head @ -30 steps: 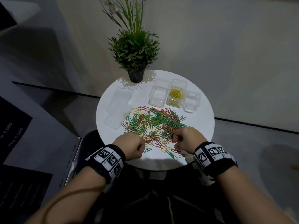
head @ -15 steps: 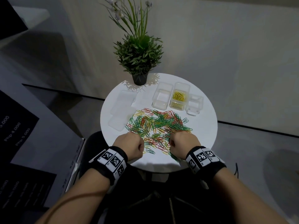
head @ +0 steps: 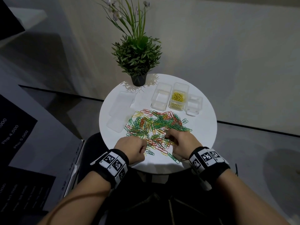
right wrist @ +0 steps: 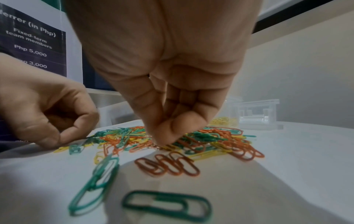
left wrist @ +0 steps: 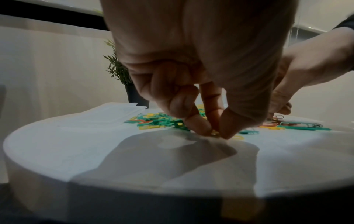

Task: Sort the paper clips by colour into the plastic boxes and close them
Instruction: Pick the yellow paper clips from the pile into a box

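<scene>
Both hands knuckles-up over the paper clips [head: 155,127], left hand [head: 131,150] fingers pinching a yellow clip [left wrist: 215,134], right hand [head: 181,143] fingertips pinched in the pile

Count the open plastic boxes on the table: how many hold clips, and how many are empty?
Box with yellow clips: 1
Empty boxes: 2
Total: 3
</scene>
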A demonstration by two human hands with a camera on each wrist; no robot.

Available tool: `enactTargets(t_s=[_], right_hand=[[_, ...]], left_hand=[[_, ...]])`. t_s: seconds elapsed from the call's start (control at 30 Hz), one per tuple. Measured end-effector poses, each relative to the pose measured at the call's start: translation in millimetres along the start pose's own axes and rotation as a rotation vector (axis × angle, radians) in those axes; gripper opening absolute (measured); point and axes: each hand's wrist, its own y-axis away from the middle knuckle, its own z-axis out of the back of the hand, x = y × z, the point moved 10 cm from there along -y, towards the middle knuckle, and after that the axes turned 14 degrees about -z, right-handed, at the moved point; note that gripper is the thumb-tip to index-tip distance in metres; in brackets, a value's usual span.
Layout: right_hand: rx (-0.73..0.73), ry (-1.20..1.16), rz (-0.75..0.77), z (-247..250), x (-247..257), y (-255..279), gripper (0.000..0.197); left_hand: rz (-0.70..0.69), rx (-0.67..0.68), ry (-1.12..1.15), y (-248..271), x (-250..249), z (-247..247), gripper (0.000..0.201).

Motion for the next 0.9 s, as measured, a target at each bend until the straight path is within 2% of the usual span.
enactTargets(t_s=[0.07,0.2,0.3,0.37,0.47,0.6,0.83,0.9], right_hand=[[0.003,-0.023,-0.02,-1.4,-3.4,-3.4,0.047],[0.057,-0.075,-0.004,-3.5,2.1,-0.8,0.021],[0.207,-0.038,0.045,-19.5,13.6,5.9,0.022],[0.25,0.004,0.07,-25.1,18.9,8.5,0.026],[0.216,0.014,0.067,-20.1,19.2,8.0,0.023],[0.117,0.035,0.049,-8.9,12.5,5.5,0.017],[-0.041,0.091,0.05,2.0,12.3,2.5,0.007],[-0.034,0.116,0.026,0.8,9.7,1.3,0.01]], left_hand=[[0.017,-0.009,0.023,2.1,3.6,1.9,0.016],[0.031,-0.004,-0.001,4.6,8.5,3.6,0.012],[0.022,0.007,-0.054,2.2,6.1,2.4,0.011],[0.008,0.02,-0.079,0.4,3.3,1.1,0.011],[-0.029,0.001,-0.035,-0.4,0.3,3.2,0.009],[-0.077,0.027,-0.014,-1.0,-2.6,2.7,0.019],[-0.093,0.052,-0.087,-6.0,-8.9,-0.8,0.011],[-0.105,0.048,-0.069,-5.4,-10.4,-2.7,0.007]])
